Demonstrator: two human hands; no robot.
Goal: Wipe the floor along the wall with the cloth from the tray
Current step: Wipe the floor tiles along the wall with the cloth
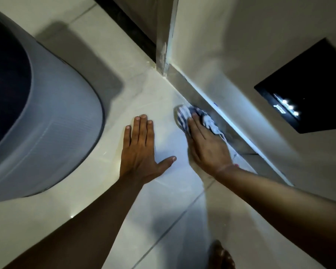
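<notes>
Head view, looking steeply down at a pale tiled floor [97,191] in dim light. At the far left stands a large grey rounded appliance [52,121] with a dark top panel, its curved side bulging toward the middle of the frame and throwing a shadow behind it onto the tiles.

Just right of that curve, the left hand [142,150] lies palm down and flat on the floor. Its four fingers are stretched out straight and held close together, the thumb splayed off to the right; it holds nothing.

A bare strip of tile separates it from the right hand [206,144], which also lies palm down, pressing the cloth [184,115] against the floor. The fingers are extended and laid over the fabric rather than curled around it. The blue-and-white striped cloth is bunched up under and beyond the fingertips, sticking out ahead of them and along the hand's right edge, where a crumpled tail trails back beside the knuckles. It sits right at the foot of the wall, touching the grey skirting [200,96] that runs diagonally down to the right.

Above the skirting rises the light wall [231,45], with a corner post at the top centre. On the wall at the far right is a black glossy panel [314,82] carrying bright reflections. A bare foot [221,255] shows at the bottom edge.
</notes>
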